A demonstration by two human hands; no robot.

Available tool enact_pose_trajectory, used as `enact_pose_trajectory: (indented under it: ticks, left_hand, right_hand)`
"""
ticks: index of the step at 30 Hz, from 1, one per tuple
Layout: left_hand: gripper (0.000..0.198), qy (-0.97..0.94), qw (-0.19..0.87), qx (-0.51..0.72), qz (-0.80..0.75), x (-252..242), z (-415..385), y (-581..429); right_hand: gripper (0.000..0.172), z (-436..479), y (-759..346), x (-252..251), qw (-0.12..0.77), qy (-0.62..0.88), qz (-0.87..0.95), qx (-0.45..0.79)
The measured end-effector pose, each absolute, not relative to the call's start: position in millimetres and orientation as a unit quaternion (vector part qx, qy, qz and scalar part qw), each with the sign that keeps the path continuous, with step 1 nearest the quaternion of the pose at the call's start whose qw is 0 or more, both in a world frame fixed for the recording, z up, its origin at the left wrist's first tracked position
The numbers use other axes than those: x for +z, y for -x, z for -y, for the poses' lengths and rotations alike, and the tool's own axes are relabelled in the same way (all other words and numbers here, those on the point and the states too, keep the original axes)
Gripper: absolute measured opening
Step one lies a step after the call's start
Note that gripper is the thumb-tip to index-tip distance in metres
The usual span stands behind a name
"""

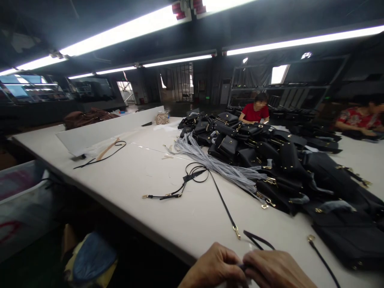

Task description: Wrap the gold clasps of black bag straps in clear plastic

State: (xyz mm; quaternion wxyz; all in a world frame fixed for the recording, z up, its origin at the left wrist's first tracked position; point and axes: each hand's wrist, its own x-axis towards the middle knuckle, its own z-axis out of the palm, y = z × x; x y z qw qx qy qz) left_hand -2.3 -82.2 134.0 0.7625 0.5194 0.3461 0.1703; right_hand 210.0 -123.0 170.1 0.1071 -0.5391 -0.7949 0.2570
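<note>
My left hand (214,267) and my right hand (277,270) meet at the bottom edge, over the near rim of the white table (141,180). Both are closed in a pinch on a thin black strap (258,239) that runs up from between them. A second black strap with a gold clasp (223,202) lies on the table just beyond my hands. A large heap of black handbags (270,156) with gold fittings fills the table to the right.
A bundle of grey plastic sleeves (216,164) lies beside the bags. More black straps (180,188) and a tan strap (108,150) lie to the left. Two people (255,112) sit at the far side. A brown bag (87,117) rests far left.
</note>
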Motion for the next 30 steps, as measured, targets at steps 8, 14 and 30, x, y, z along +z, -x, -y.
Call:
enact_pose_trajectory:
  ticks: [8,14,30]
  left_hand:
    - [0.015,-0.634,0.594,0.276,-0.410,139.1,78.0,-1.9]
    - [0.017,-0.581,0.663,0.248,-0.403,140.1,94.7,-20.4]
    - [0.032,-0.659,0.561,0.244,-0.438,144.9,116.2,-40.0]
  right_hand:
    - [0.028,103.6,-246.9,200.9,0.111,0.513,0.595,0.609]
    - [0.014,102.9,-241.5,197.9,0.110,0.495,0.621,0.597]
    - [0.035,103.8,-271.2,188.6,0.126,0.480,0.552,0.670]
